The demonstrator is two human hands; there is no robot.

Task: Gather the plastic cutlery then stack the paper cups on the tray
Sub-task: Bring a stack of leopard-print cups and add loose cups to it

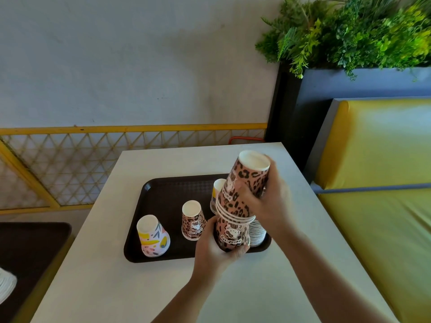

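Leopard cups (242, 194): both grips hold one stack | loose cups on tray (163, 190): three

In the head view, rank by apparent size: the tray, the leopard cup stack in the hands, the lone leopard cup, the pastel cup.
1. tray
2. leopard cup stack
3. and 4. pastel cup and lone leopard cup: look alike, unranked.

1. White table (98, 283) carries everything, pretty plain top.
2. Dark brown tray (161, 194) sits flat on it, toward the far side.
3. Tray's near edge runs roughly parallel to the table's.
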